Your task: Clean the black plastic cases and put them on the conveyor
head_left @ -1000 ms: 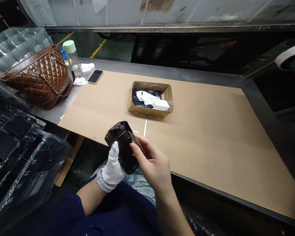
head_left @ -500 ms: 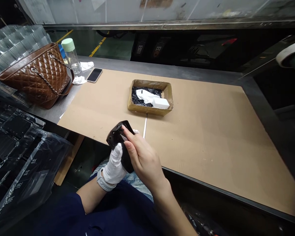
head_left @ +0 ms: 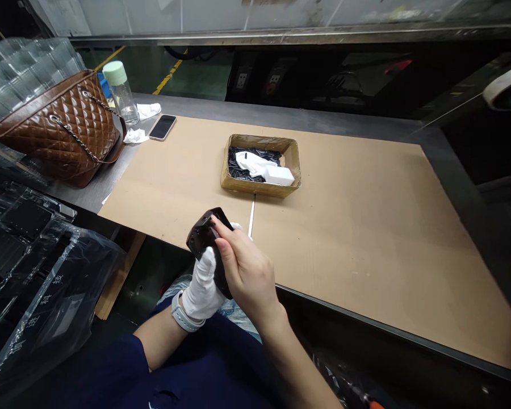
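Note:
A glossy black plastic part (head_left: 201,232), shaped like a casing with angled edges, is held tilted over the table's front edge. My left hand (head_left: 202,289), in a white glove, is closed round it with the thumb on the near side. My bare right hand (head_left: 249,267) is closed against the part's right side. Its index fingertip presses near the upper edge, and the thumb lies just below. The right hand's other fingers are partly hidden, and I cannot make out anything small under the fingertip.
A cardboard box (head_left: 259,187) holds several small black pieces (head_left: 237,170), a white cloth (head_left: 251,163) and a white block (head_left: 279,175). A phone (head_left: 162,127), a bottle (head_left: 123,96) and a brown handbag (head_left: 63,125) stand left. Bagged black parts (head_left: 46,284) lie lower left.
The view has shifted slightly. Both hands keep their hold on the black plastic part, which is turned a little; the right index finger stays pressed near its upper edge.

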Demonstrator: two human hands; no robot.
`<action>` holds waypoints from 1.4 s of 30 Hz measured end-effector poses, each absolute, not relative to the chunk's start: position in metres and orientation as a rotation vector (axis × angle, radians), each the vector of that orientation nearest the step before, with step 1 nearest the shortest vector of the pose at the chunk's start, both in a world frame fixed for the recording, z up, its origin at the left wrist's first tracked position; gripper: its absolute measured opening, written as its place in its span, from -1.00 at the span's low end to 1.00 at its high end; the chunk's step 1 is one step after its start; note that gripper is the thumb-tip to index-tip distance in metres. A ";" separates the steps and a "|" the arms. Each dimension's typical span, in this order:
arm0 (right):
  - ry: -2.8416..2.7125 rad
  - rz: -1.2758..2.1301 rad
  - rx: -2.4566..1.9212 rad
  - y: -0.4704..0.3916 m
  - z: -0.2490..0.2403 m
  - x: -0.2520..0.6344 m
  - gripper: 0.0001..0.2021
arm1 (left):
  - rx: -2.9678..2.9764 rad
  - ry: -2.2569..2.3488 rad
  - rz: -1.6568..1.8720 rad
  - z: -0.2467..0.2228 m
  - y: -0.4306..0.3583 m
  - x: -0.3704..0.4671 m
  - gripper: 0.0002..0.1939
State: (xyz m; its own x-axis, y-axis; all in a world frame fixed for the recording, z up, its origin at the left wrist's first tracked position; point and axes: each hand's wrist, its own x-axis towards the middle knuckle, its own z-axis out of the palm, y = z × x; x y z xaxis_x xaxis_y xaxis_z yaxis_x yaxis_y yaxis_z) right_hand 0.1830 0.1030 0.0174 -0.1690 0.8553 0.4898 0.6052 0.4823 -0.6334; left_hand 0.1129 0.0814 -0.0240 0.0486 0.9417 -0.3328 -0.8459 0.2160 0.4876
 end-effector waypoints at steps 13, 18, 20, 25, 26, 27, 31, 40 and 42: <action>-1.702 0.320 -1.919 0.162 -0.086 0.290 -0.56 | -0.047 0.489 1.236 0.007 0.113 0.094 -0.33; -1.635 0.219 -1.687 0.168 -0.075 0.282 -0.62 | 0.069 0.640 1.243 -0.017 0.128 0.081 -0.42; -1.617 0.196 -1.599 0.186 -0.058 0.278 -0.61 | 0.182 0.797 1.256 -0.026 0.133 0.072 -0.54; -1.754 0.113 -1.863 0.274 -0.034 0.291 -0.61 | 0.691 1.178 1.414 -0.035 0.144 0.051 -0.67; -1.824 0.124 -1.970 0.292 -0.034 0.294 -0.60 | 0.875 1.264 1.402 -0.036 0.147 0.048 -0.70; -1.893 0.139 -2.057 0.309 -0.035 0.297 -0.58 | 1.053 1.338 1.358 -0.037 0.149 0.046 -0.73; -2.052 0.150 -2.127 0.347 -0.042 0.296 -0.65 | 1.438 1.413 1.187 -0.042 0.157 0.046 -0.80; -1.855 0.073 -1.787 0.357 -0.004 0.287 -0.78 | 1.419 1.350 1.180 -0.045 0.163 0.052 -0.85; -1.878 0.083 -1.693 0.351 0.007 0.286 -0.84 | 1.428 1.343 1.182 -0.045 0.164 0.052 -0.86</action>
